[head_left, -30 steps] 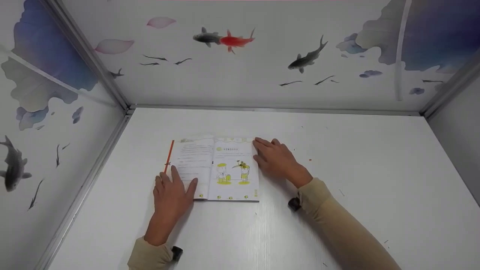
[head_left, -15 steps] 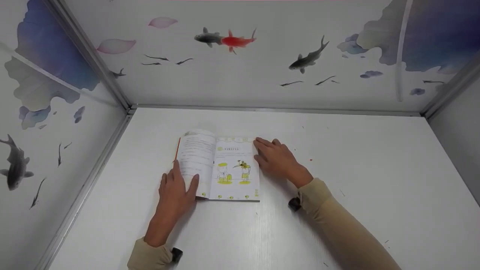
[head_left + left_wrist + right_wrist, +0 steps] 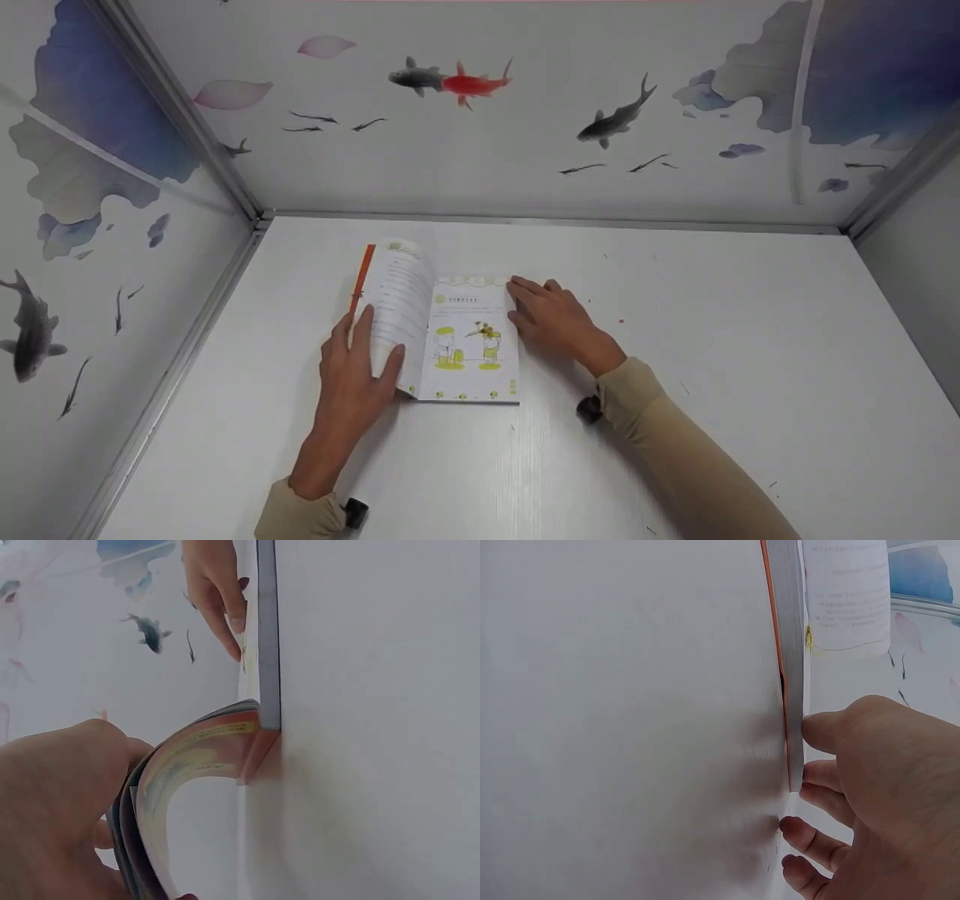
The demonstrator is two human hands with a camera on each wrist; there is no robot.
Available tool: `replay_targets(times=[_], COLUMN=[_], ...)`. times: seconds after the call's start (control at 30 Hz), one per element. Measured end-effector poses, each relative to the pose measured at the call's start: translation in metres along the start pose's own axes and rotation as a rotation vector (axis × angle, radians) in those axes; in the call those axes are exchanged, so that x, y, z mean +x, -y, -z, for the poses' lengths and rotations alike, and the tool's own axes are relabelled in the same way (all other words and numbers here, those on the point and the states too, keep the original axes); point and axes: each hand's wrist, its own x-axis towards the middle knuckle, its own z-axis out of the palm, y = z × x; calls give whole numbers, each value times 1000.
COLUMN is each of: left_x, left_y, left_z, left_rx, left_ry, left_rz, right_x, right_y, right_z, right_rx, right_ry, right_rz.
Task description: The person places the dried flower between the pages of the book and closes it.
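An open book (image 3: 471,386) lies on the white table, its right page showing a yellow-and-white drawing of two figures. Its left half is raised and curves upward, with an orange edge (image 3: 365,266) along the far left. My left hand (image 3: 350,382) grips this raised part, the thumb over the printed page and the fingers around the outer side. In the left wrist view, the lifted pages (image 3: 199,739) bend beside that hand. My right hand (image 3: 555,319) touches the right edge of the book; in the right wrist view its relaxed fingers (image 3: 821,840) lie by the page block (image 3: 789,637).
The white tabletop (image 3: 720,360) runs around the book, with small dark specks and an orange dot (image 3: 621,321) to the right. Upright panels (image 3: 540,135) printed with fish close off the back and sides. A black wrist device (image 3: 589,409) sits at the right cuff.
The left half of the book has risen from nearly flat to a steep tilt, and my left hand has moved slightly right and upward with it. My right hand has stayed in place.
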Motion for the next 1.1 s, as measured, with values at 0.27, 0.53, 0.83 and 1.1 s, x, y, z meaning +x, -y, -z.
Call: replay_targets(times=[0.27, 0.53, 0.83, 1.1], left_x=[-4, -9, -16, -16], left_y=[-21, -51, -83, -93], left_z=[0, -2, -15, -39], left_rx=[91, 163, 275, 237], left_ry=[-194, -268, -197, -58], left_rz=[-276, -536, -666, -697], right_x=[0, -1, 0, 0], right_y=[0, -3, -6, -8], right_z=[-1, -2, -4, -2], right_rx=[14, 11, 27, 105], right_ry=[1, -35, -50, -32], right_rz=[-3, 34, 62, 28])
